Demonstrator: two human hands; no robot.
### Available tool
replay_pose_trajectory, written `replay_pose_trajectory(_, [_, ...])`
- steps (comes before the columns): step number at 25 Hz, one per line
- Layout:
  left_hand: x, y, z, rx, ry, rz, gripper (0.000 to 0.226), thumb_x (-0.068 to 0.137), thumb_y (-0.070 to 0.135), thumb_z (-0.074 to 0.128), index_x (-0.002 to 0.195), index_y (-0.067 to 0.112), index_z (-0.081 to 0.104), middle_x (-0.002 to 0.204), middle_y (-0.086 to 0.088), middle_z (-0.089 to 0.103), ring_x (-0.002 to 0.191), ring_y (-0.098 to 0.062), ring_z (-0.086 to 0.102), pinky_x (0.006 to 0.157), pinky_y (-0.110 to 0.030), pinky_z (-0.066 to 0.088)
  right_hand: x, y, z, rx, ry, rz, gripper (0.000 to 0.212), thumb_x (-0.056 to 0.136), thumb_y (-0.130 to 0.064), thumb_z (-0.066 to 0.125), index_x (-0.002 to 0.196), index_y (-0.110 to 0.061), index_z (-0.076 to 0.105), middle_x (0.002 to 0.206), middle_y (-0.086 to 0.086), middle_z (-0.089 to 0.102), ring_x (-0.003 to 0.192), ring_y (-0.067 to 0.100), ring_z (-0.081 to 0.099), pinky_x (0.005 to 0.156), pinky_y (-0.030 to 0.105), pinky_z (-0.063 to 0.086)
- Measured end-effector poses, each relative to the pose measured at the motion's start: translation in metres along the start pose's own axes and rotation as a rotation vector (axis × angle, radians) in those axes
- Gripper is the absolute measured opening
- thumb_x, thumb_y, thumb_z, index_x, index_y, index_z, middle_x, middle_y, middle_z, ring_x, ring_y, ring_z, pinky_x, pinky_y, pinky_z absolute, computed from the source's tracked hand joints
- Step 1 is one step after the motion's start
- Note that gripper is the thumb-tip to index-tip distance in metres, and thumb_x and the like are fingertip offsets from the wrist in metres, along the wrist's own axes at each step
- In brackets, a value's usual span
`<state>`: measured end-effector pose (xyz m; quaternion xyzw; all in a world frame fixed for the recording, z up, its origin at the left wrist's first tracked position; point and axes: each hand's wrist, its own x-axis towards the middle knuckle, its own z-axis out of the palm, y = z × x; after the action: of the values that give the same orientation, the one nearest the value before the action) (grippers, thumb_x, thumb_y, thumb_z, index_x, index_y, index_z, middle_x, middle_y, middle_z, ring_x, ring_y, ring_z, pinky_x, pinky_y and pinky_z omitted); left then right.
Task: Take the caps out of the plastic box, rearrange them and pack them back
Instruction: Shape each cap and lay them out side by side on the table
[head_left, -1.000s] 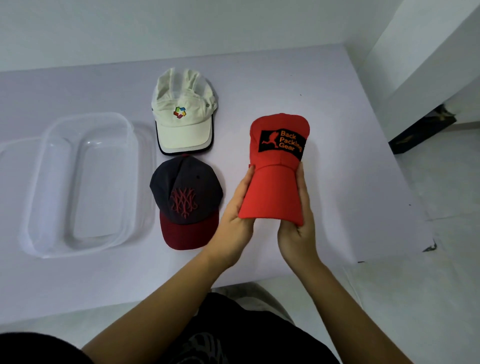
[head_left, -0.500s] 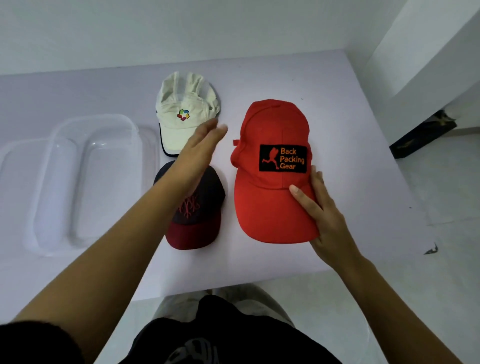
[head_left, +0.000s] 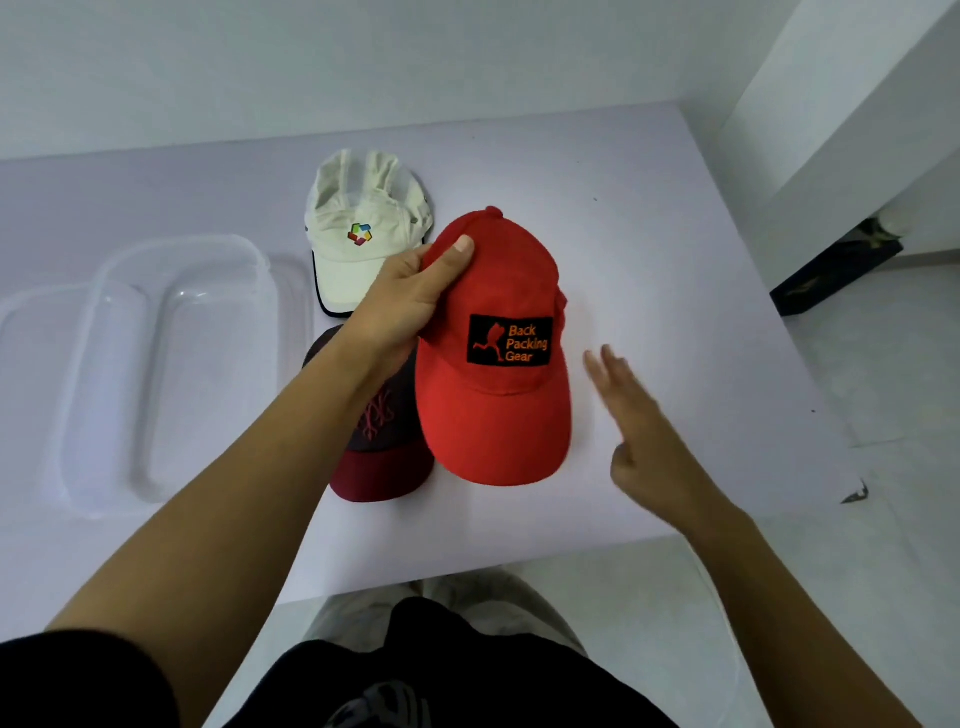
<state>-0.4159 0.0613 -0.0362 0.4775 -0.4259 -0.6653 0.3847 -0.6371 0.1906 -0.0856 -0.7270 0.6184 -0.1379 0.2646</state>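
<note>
Left hand (head_left: 400, 306) has taken the red fabric baseball cap (head_left: 493, 410) by its crown, fingers curled round it, over the white tabletop (head_left: 649, 234); right hand (head_left: 644, 441) has let go, fingers straight. Cap looks ready for repacking

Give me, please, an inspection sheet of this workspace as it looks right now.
Surface: pale table, carrying the caps and the box.
Job's things: red cap held at its crown, its brim covering the edge of the dark cap in this view; white cap lying behind them; clear plastic box at the left, no cap in it.
Clutter: nothing seen.
Grippers: left hand grips the red cap, thumb on top; right hand open beside the brim, apart from it, blurred.
Cables: nothing seen.
Surroundings: white wall behind; dark object on the floor at the right.
</note>
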Motion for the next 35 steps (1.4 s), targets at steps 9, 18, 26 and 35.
replay_pose_trajectory(9, [0.001, -0.011, 0.042, -0.099, -0.036, 0.104, 0.021, 0.096, 0.023, 0.052, 0.105, 0.009, 0.065, 0.097, -0.006, 0.072, 0.09, -0.014, 0.069, 0.081, -0.027, 0.056, 0.072, -0.026, -0.028, 1.246, -0.048, 0.175, 0.038, 0.093, -0.044, 0.037, 0.113, -0.023, 0.061, 0.112, -0.005, 0.07, 0.11, 0.012, 0.063, 0.088, 0.024, 0.052])
replay_pose_trajectory(18, [0.045, -0.089, 0.014, 0.764, 0.157, -0.177, 0.031, 0.097, 0.036, 0.044, 0.092, 0.01, 0.059, 0.087, -0.001, 0.058, 0.085, -0.019, 0.052, 0.075, -0.029, 0.041, 0.096, 0.03, 0.024, 0.789, 0.014, 0.452, 0.032, 0.09, -0.047, 0.052, 0.106, -0.02, 0.059, 0.106, -0.003, 0.066, 0.109, 0.021, 0.061, 0.09, 0.034, 0.049])
replay_pose_trajectory(26, [0.063, -0.103, 0.043, 0.723, 0.388, -0.233, 0.034, 0.099, 0.029, 0.034, 0.11, 0.0, 0.046, 0.102, -0.017, 0.061, 0.091, -0.031, 0.056, 0.072, -0.034, 0.037, 0.134, 0.046, 0.025, 0.523, -0.188, 0.691, 0.055, 0.096, -0.052, 0.031, 0.122, -0.007, 0.048, 0.109, 0.008, 0.052, 0.098, 0.025, 0.05, 0.074, 0.03, 0.044])
replay_pose_trajectory(35, [0.075, -0.098, 0.026, 0.838, 0.179, -0.365, 0.04, 0.095, 0.034, 0.036, 0.062, 0.012, 0.04, 0.063, 0.0, 0.044, 0.059, -0.015, 0.041, 0.055, -0.029, 0.032, 0.129, 0.057, 0.025, 0.435, -0.088, 0.48, 0.049, 0.096, -0.05, 0.033, 0.083, -0.008, 0.054, 0.079, 0.003, 0.049, 0.074, 0.016, 0.046, 0.072, 0.034, 0.037])
